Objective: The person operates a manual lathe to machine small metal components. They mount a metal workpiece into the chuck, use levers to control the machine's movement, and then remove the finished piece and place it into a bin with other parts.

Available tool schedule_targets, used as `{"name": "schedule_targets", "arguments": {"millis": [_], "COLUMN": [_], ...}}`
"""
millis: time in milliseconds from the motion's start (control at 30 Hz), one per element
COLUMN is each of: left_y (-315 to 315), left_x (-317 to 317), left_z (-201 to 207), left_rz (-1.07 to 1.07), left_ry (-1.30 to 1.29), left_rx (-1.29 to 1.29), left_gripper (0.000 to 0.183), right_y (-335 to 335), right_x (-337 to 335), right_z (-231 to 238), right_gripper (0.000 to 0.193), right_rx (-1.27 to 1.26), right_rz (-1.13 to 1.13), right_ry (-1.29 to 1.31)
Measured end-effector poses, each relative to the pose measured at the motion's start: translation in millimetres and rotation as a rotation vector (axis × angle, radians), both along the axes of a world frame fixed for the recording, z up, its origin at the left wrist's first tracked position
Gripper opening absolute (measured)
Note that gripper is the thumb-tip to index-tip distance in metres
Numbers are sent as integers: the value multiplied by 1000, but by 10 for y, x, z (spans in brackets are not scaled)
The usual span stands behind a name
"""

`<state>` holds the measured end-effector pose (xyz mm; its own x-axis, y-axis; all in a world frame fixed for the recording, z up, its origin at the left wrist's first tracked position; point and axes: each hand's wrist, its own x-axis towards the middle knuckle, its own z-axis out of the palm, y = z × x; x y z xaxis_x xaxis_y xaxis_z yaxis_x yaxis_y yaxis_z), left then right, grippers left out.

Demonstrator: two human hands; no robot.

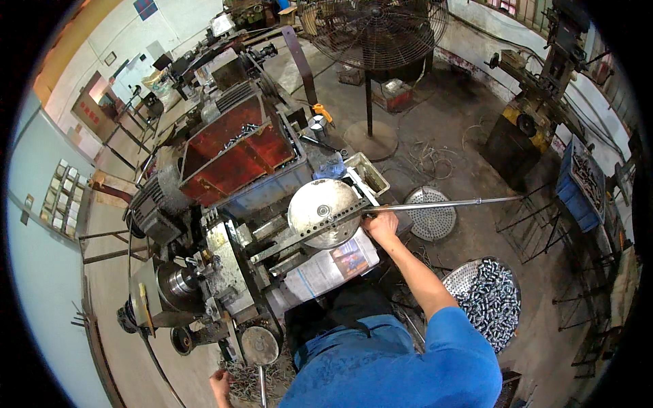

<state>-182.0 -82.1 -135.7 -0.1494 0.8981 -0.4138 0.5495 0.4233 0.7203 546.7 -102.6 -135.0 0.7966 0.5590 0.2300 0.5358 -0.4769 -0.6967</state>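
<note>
My right hand (382, 226) reaches forward, its fingers curled at the left end of a long metal rod (449, 203), where the rod meets a flat bar with a row of holes (313, 231). Part of that grip is hidden. The bar lies across a pale round metal disc (320, 200) on the machine. Low at the left, my left hand (219, 385) is closed; whatever is in it cannot be made out. Beside it are a small round plate (260, 345) and a metal handle (262, 384) pointing down. Newspaper (326, 272) covers a surface before my body.
A red metal bin (235, 153) with small metal parts stands beyond the machine. To my right, a perforated round tray (466, 279) holds many short metal pieces. Another perforated disc (430, 214) lies on the floor. A large fan (371, 81) and a blue crate (578, 200) stand farther off.
</note>
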Motion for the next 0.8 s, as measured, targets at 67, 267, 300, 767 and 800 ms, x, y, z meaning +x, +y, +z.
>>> {"name": "schedule_targets", "arguments": {"millis": [67,267,300,767,800], "left_y": [-20,55,86,-2,-15], "left_x": [-93,98,112,-315,-396], "left_z": [-126,-114,-89,-333,-436], "left_rz": [-21,54,32,74,37], "left_ry": [-3,0,-32,133,393], "left_rx": [0,4,-1,236,328], "left_gripper": [14,11,10,18,23], "right_y": [-59,0,36,-1069,-1095], "right_x": [-83,35,45,-223,-186], "right_z": [231,155,155,106,284], "right_gripper": [30,32,33,55,57], "right_rx": [-54,-142,-170,196,207], "right_rz": [-15,1,3,353,384], "right_ry": [98,97,111,-460,-608]}}
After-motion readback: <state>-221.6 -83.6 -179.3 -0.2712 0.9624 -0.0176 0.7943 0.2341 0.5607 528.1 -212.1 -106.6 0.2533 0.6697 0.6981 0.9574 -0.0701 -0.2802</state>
